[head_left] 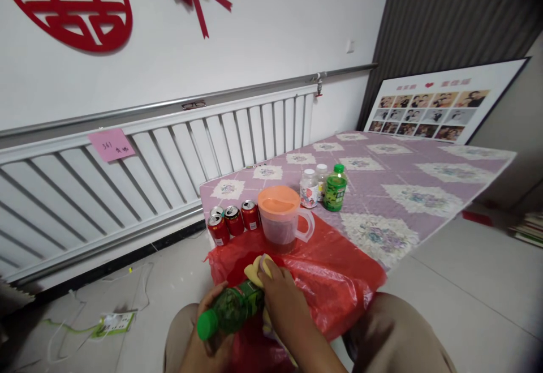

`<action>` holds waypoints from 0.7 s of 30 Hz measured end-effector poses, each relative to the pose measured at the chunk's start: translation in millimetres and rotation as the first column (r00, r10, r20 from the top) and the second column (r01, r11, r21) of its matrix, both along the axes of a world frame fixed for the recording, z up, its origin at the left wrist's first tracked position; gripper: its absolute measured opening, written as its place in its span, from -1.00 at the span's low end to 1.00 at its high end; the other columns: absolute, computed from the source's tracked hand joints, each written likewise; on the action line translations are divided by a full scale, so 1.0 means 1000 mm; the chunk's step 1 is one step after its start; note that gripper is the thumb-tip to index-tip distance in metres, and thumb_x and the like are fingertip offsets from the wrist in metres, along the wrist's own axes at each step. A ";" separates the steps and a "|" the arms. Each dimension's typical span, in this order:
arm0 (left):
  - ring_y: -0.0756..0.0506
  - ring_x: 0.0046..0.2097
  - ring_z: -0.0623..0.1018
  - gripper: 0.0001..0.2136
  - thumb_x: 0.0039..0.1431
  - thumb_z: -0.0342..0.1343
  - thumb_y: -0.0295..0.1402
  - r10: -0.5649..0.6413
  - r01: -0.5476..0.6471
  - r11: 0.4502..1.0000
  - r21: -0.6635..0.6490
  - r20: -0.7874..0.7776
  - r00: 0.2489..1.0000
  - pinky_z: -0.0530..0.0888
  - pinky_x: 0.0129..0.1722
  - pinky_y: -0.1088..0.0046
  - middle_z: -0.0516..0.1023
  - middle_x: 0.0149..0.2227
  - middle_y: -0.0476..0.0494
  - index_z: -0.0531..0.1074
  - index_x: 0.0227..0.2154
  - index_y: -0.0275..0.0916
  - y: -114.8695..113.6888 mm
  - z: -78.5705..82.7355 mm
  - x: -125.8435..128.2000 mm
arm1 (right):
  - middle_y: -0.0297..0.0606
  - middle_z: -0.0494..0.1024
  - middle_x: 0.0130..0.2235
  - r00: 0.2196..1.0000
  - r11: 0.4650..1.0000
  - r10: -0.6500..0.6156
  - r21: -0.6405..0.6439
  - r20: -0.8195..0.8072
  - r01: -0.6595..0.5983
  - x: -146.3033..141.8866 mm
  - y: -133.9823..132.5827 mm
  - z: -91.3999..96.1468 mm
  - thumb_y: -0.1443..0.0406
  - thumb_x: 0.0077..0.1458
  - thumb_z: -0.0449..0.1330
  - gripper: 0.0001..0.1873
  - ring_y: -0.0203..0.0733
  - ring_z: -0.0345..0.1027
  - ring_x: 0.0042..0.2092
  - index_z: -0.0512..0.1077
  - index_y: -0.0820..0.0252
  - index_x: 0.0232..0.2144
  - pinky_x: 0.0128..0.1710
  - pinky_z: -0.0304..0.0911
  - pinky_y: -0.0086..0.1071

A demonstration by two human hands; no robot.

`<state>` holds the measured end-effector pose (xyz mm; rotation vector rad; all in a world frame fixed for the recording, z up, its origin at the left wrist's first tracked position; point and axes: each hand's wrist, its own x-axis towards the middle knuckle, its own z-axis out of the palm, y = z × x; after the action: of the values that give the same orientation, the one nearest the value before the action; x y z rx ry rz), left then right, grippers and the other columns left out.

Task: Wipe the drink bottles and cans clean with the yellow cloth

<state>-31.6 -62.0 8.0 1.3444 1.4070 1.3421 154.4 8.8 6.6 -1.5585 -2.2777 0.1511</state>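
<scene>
My left hand [212,328] is wrapped round a green plastic bottle [233,308], which lies tilted with its green cap toward me. In my right hand [282,294] is a yellow cloth [254,271], bunched and pressed against the bottle's far end; part of it hangs below the hand. Both hands are over a red plastic sheet [335,265] that covers the near table corner and hangs toward my lap. Just beyond them stands a clear pitcher [278,228] with an orange lid and some liquid at the bottom.
Several red cans [218,230] stand left of the pitcher. Two white-capped jars [309,189] and another green bottle [335,189] stand behind it on the patterned tablecloth [377,192]. A white radiator [169,163] runs along the wall. A power strip [113,324] with cords lies on the floor.
</scene>
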 end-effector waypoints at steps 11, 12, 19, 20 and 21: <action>-0.33 0.10 0.59 -0.45 0.00 0.27 -0.19 0.073 -0.055 0.983 -0.177 0.096 0.993 0.51 0.13 0.14 0.66 -0.05 -0.21 0.43 0.10 -0.14 -0.005 0.012 0.012 | -0.19 0.38 0.33 0.951 0.908 0.272 0.366 -0.145 -0.204 -0.031 -0.042 0.015 0.38 0.23 0.19 -0.55 0.07 0.40 0.18 0.44 0.08 0.16 0.15 0.38 -0.08; -0.32 0.09 0.59 -0.47 0.00 0.27 -0.20 0.066 -0.049 0.984 -0.170 0.098 0.993 0.50 0.15 0.15 0.66 -0.06 -0.20 0.43 0.09 -0.14 -0.005 0.012 0.011 | -0.18 0.40 0.32 0.956 0.915 0.256 0.355 -0.142 -0.192 -0.032 -0.041 0.013 0.41 0.22 0.19 -0.55 0.07 0.41 0.17 0.44 0.11 0.16 0.16 0.37 -0.08; -0.32 0.02 0.62 -0.42 -0.08 0.32 -0.20 0.118 -0.100 0.982 -0.162 0.105 0.987 0.53 0.09 0.13 0.63 -0.05 -0.20 0.42 0.07 -0.14 -0.001 0.001 0.008 | -0.11 0.35 0.34 0.997 1.000 0.026 -0.003 0.072 -0.026 -0.010 -0.010 0.001 0.60 0.09 0.15 -0.35 0.08 0.42 0.16 0.40 0.14 0.21 0.10 0.41 -0.09; -0.32 0.02 0.62 -0.40 -0.09 0.31 -0.20 0.140 -0.124 0.980 -0.154 0.094 0.986 0.53 0.09 0.12 0.62 -0.04 -0.21 0.40 0.09 -0.15 -0.001 -0.004 0.007 | -0.07 0.37 0.33 0.995 0.999 -0.006 -0.052 0.103 0.011 -0.006 -0.004 -0.001 0.60 0.10 0.13 -0.35 0.09 0.43 0.15 0.39 0.18 0.23 0.08 0.43 -0.10; -0.32 0.02 0.62 -0.38 -0.10 0.31 -0.22 0.158 -0.146 0.980 -0.135 0.084 0.984 0.53 0.08 0.10 0.61 -0.02 -0.23 0.37 0.10 -0.15 0.000 -0.009 0.004 | -0.05 0.39 0.32 0.992 0.995 -0.032 -0.088 0.124 0.043 -0.002 0.000 -0.003 0.60 0.12 0.10 -0.36 0.08 0.44 0.14 0.39 0.20 0.23 0.06 0.43 -0.10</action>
<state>-27.3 -61.9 -1.2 1.0938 1.5288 1.3698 152.0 9.2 3.7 -1.6986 -2.3630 0.1553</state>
